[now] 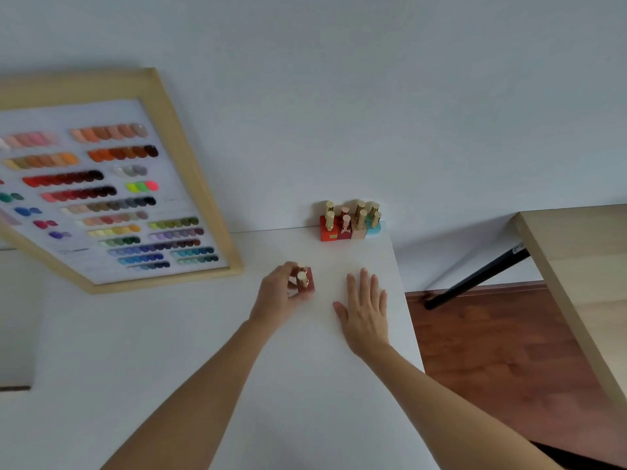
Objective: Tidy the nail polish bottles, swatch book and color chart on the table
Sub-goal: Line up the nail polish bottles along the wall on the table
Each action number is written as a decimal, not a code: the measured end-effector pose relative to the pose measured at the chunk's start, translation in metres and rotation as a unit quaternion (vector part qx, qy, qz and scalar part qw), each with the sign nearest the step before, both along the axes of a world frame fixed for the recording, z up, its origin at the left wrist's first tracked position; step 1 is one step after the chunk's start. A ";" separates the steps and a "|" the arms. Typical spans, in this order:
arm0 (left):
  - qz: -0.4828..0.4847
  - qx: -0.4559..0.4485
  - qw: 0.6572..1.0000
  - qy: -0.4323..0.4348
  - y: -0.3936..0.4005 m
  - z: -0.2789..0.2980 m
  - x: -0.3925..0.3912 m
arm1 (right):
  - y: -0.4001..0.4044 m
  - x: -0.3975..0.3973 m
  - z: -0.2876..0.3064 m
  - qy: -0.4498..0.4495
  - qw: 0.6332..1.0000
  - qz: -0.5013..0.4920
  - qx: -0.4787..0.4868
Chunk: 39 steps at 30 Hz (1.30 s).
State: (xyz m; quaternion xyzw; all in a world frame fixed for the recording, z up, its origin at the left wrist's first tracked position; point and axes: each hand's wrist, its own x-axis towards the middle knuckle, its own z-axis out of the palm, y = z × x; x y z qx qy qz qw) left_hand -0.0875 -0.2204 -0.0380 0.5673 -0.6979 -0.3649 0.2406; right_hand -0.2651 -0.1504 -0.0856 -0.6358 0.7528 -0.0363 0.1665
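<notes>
My left hand (pixel 279 295) grips a dark red nail polish bottle (pixel 304 282) with a gold cap, low over the white table (pixel 169 334). Flat on the table to its right rests my right hand (pixel 364 308), fingers spread, holding nothing. Several gold-capped bottles (pixel 351 221) in red, pink, beige and light blue stand packed together at the table's far right corner against the wall. A wood-framed color chart (pixel 112 184) with rows of nail swatches leans at the back left. No swatch book shows in view.
The table's right edge (pixel 407 300) runs just right of my right hand, with brown wood floor (pixel 502 351) beyond. A second wooden table (pixel 576 266) with a black leg (pixel 475 279) stands at the right. The white wall backs the table.
</notes>
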 end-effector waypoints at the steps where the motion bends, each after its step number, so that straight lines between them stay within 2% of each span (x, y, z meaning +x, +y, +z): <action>1: 0.007 -0.005 1.000 0.001 -0.014 0.000 -0.003 | -0.001 0.000 -0.004 0.012 1.000 -0.001 -0.002; 6: 0.015 -0.033 0.999 0.015 -0.067 -0.008 -0.019 | 0.001 0.001 -0.018 0.041 0.999 -0.013 -0.025; 13: 0.008 -0.032 0.998 0.048 -0.103 -0.019 -0.031 | 0.001 0.001 -0.021 0.050 0.998 -0.016 -0.027; 22: 0.104 -0.040 0.990 0.090 -0.104 -0.031 -0.048 | 0.000 0.001 -0.022 0.053 0.998 -0.019 -0.034; 27: 0.120 -0.026 0.988 0.097 -0.103 -0.032 -0.053 | 0.000 0.000 -0.023 0.051 0.998 -0.019 -0.041; 31: 0.120 -0.022 0.990 0.076 -0.100 -0.026 -0.054 | 0.000 0.000 -0.022 0.048 0.997 -0.021 -0.047; 35: 0.119 -0.009 0.992 -0.025 -0.080 -0.012 -0.049 | 0.000 0.000 -0.019 0.045 0.998 -0.020 -0.036; 39: 0.093 -0.003 0.995 -0.033 -0.037 0.012 -0.034 | 0.002 -0.002 -0.014 0.037 0.999 -0.007 -0.008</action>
